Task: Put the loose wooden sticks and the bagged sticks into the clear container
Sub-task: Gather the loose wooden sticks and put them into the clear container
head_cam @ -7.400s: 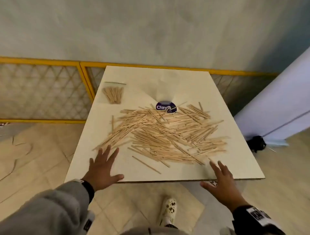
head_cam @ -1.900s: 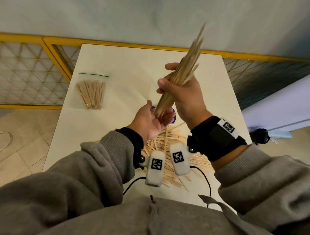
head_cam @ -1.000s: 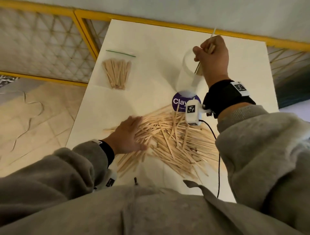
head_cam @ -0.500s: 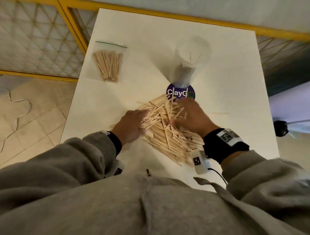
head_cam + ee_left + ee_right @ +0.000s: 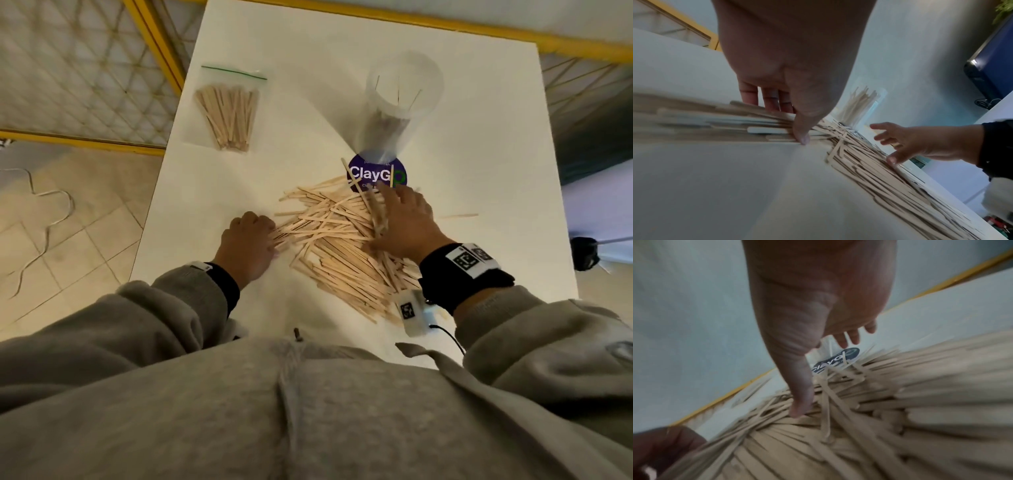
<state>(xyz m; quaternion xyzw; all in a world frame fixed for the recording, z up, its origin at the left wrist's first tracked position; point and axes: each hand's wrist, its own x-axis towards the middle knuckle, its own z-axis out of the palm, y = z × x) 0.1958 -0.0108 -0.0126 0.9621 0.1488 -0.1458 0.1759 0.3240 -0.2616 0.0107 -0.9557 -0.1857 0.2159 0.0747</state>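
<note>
Sticks (image 5: 342, 246) lie heaped on the surface (image 5: 308, 113) between left hand (image 5: 248, 246), fingers curled onto their ends, and flat-spread right hand (image 5: 407, 226), short of the clear container (image 5: 397, 102); light, stiff, slippery, best pinched mid-length.

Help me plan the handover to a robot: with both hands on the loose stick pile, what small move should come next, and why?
Probably draw the left hand and right hand together, bunching part of the loose sticks into a graspable bundle. Both hands flank the scattered flat pile, and the clear container beyond holds only a few sticks.
</note>
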